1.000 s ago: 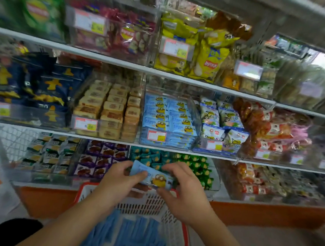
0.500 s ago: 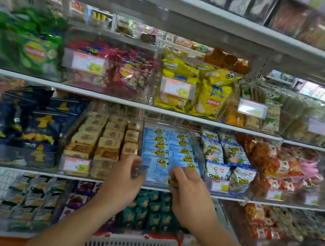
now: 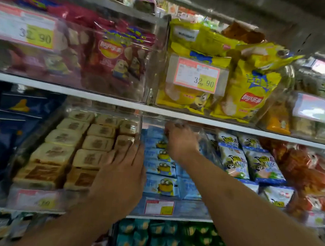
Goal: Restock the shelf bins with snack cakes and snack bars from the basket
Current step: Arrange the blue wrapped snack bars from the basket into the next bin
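Many blue snack cakes (image 3: pixel 160 186) lie stacked in clear bin (image 3: pixel 171 208) on middle shelf (image 3: pixel 272 137). My right hand (image 3: pixel 180 141) reaches deep into bin's back, fingers curled down on cakes; can't tell if gripping one. My left hand (image 3: pixel 121 175) flat, fingers straight, on bin's left wall beside tan cakes (image 3: pixel 63 150).

- Upper white shelf board (image 3: pixel 102 96): a clear bin of red chip bags (image 3: pixel 113 50) on the left, a clear bin of yellow chip bags (image 3: pixel 247 84) beside it on the right.
- Middle shelf board (image 3: pixel 166 218): dark blue bags (image 3: pixel 7 131) at far left, then a bin of tan snack cakes (image 3: pixel 67 147), a bin of blue snack bars (image 3: pixel 159 184), white-and-blue packets (image 3: pixel 251 163), and red-orange packs (image 3: pixel 298 170).
- Below: green packets (image 3: pixel 169 238), blurred.
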`<state>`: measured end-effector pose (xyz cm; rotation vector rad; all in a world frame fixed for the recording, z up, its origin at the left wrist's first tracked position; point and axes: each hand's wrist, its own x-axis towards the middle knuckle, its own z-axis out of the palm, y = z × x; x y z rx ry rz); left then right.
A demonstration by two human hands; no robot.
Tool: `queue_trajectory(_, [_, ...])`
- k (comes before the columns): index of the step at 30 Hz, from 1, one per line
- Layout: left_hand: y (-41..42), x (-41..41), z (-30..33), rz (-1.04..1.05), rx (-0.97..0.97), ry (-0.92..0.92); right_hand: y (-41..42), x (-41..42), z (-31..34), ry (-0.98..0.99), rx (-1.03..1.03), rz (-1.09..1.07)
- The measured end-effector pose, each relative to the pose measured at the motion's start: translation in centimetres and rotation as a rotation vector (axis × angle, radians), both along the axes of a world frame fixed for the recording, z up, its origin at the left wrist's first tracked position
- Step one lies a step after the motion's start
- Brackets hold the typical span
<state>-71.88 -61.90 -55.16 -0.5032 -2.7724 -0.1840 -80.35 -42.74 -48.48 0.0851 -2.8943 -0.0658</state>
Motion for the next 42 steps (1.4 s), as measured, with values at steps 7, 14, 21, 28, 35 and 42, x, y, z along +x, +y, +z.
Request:
queue_trajectory(7, [0.1,0.0,-0.1,-0.029,0.014,-0.03,-1.7,-4.7,-1.6,0.01,-0.073,0.06])
queue_trajectory(14, [0.0,0.6,1.0,-0.041,-0.017,-0.094,-1.5,-3.8,-1.2,-0.043,-0.202,0.098])
queue_trajectory(21, [0.0,0.7,1.2,-0.054,0.011,-0.072,-0.2,2.8,0.5,0.017,-0.398,0.019])
queue_trajectory(28, [-0.5,2.1,2.8,-0.031,0.066,-0.25,0.9,17.1,-2.4,0.063,-0.437,0.096])
queue_trajectory(35, [-2.7,12.3,-1.3,-0.199,0.153,-0.052,-0.6,27.8,-11.7,-0.119,-0.491,0.121])
queue_trajectory(42, [-8.6,21.1,-15.5,-0.094,0.11,-0.393,-5.3,33.2,-22.2,-0.512,-0.538,0.004])
